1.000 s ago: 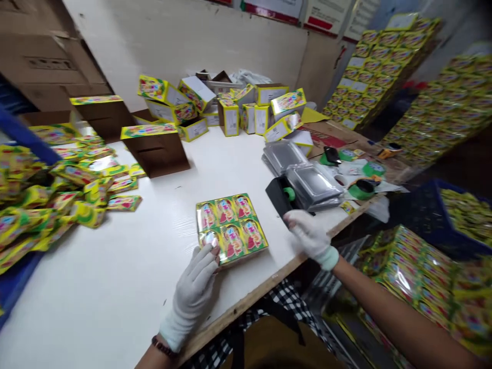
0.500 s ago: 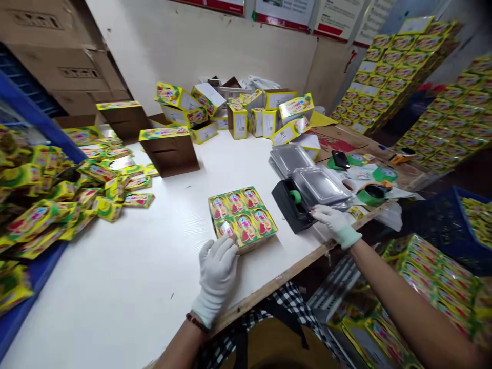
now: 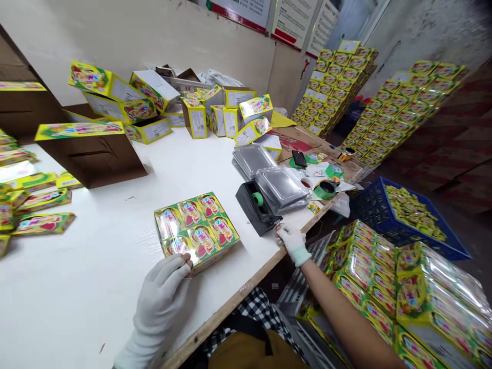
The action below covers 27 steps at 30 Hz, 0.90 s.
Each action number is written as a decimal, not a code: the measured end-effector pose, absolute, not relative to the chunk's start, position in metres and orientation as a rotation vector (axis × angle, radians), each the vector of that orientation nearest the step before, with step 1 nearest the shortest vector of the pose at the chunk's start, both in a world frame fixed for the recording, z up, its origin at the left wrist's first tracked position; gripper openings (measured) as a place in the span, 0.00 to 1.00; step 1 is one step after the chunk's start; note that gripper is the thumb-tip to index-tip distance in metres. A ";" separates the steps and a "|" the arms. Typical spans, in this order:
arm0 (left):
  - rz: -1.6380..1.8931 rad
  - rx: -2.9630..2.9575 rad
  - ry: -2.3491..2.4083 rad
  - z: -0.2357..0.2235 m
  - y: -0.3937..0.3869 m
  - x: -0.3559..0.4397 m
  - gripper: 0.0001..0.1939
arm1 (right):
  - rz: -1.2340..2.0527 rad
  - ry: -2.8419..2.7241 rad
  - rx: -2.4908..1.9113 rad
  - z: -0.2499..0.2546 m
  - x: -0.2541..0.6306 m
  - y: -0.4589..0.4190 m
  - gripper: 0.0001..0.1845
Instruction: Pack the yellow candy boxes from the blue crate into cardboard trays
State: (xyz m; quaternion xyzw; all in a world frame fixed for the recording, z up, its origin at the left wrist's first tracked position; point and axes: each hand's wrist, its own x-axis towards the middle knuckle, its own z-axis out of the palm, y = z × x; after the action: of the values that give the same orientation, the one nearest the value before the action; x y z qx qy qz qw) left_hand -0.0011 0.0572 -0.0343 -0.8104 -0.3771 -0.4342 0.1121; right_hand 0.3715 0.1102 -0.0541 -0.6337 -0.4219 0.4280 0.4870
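Note:
My left hand (image 3: 164, 289), in a white glove with bare fingertips, grips the near edge of a film-wrapped pack of small boxes (image 3: 203, 241). The pack lies flat on the white table, its boxes in two rows with green, yellow and red print. My right hand (image 3: 292, 242), gloved the same way, is closed in a pinch at the front end of a black tape dispenser (image 3: 255, 212). A green roll (image 3: 258, 199) sits in the dispenser. The tape between my right fingertips is too small to see clearly.
Clear plastic trays (image 3: 282, 187) are stacked behind the dispenser. Tape rolls (image 3: 325, 189) and a dark phone-like object (image 3: 300, 158) lie farther right. Open cartons (image 3: 92, 154) stand at left. Wrapped packs (image 3: 365, 277) and a blue crate (image 3: 426, 220) are beside the table.
The view has swung right, so the table's things appear farther left. My right hand has drawn slightly toward the table edge from the dispenser's front. My left hand stays at the pack.

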 end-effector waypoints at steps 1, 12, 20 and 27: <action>-1.280 -2.370 -1.107 -0.034 0.057 -0.001 0.11 | 1.041 -1.015 -1.537 -0.055 0.372 0.111 0.24; -1.290 -2.380 -1.274 -0.026 0.043 0.007 0.09 | 1.408 -1.122 -1.277 -0.021 0.277 0.055 0.21; -0.914 -2.360 -1.376 -0.010 0.036 0.010 0.17 | 1.636 -0.898 -1.177 -0.009 0.174 0.046 0.22; -0.534 -2.474 -1.417 0.013 0.040 0.016 0.13 | 1.658 -0.883 -1.322 -0.020 0.173 0.049 0.22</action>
State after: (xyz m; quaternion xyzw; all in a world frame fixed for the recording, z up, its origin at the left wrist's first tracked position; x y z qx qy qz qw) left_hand 0.0163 0.0402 0.0133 -0.8467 -0.4851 -0.1828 0.1199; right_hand 0.1727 0.0491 -0.0202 -0.5251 -0.3507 0.6584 0.4097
